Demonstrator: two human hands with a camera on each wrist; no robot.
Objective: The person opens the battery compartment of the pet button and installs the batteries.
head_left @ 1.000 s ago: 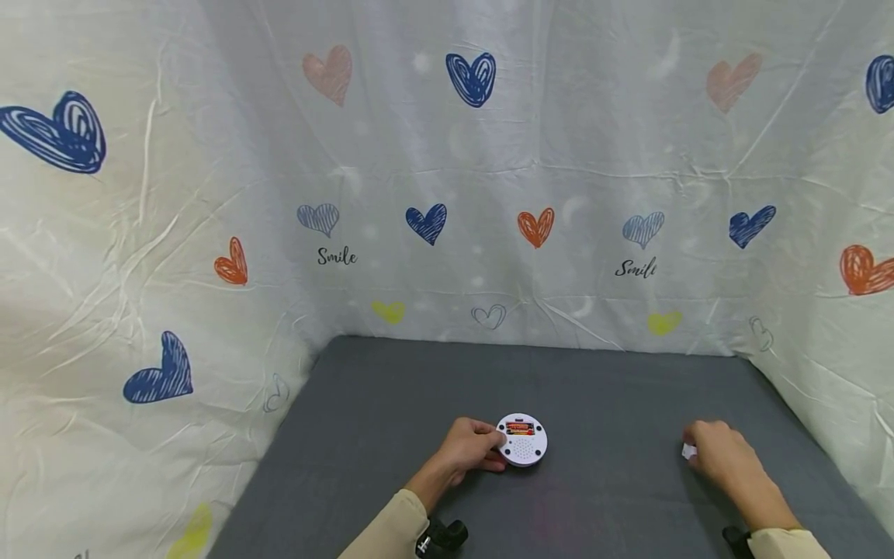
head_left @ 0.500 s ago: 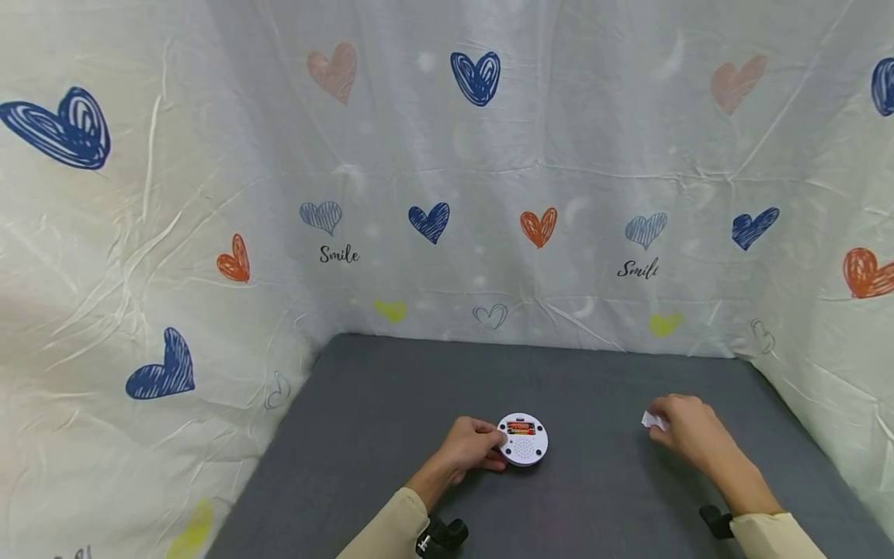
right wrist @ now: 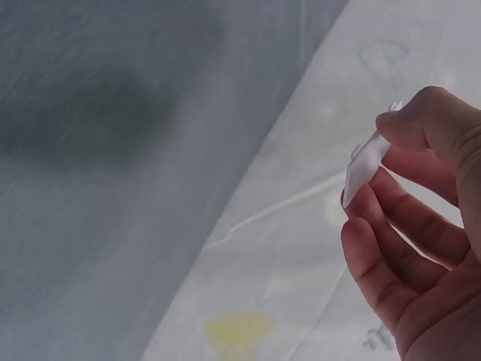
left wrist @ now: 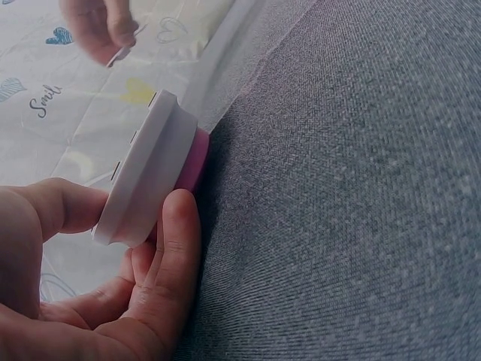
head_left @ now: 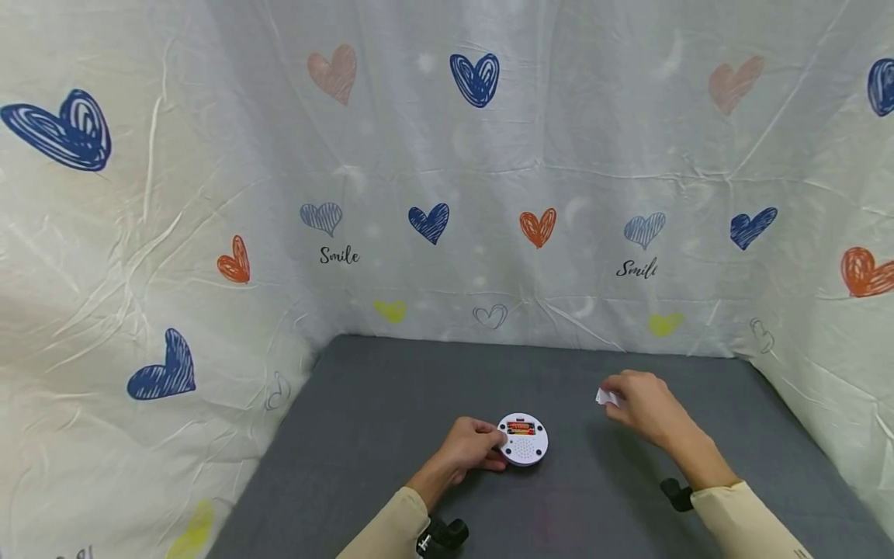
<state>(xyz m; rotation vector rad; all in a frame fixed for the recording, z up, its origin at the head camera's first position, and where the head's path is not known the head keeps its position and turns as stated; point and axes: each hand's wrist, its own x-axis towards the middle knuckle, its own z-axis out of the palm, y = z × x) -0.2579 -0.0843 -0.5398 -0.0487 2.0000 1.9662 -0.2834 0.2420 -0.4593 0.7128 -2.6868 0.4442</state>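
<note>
Grey felt-like cloth covers the table [head_left: 391, 388], and a crinkled white sheet printed with hearts and the word "Smile" [head_left: 338, 255] hangs round it on three sides. Low on the left, the left hand [head_left: 469, 448] rests on the cloth with its thumb and fingers curled round the rim of a round white device [head_left: 522, 440], holding it down. The left wrist view shows that grip closely: the thumb [left wrist: 169, 256] lies along the edge nearest the cloth, a finger presses the far side, and a pink layer sits between the white disc and the cloth. The device lies back-side up near the front middle of the table, with a speaker grille of small holes and an open battery compartment [head_left: 521, 428] where a red and yellow battery shows.

Further right, the right hand [head_left: 642, 405] hovers above the cloth, apart from the device, pinching a small thin white plastic piece [head_left: 606, 397] between thumb and fingertips; the right wrist view shows it edge-on in that pinch [right wrist: 366, 167]. It looks like the compartment's cover.

By my reading, the battery is already seated and the device is steadied; the cover is in hand but not yet over the slot, so fitting and closing it remain.
</note>
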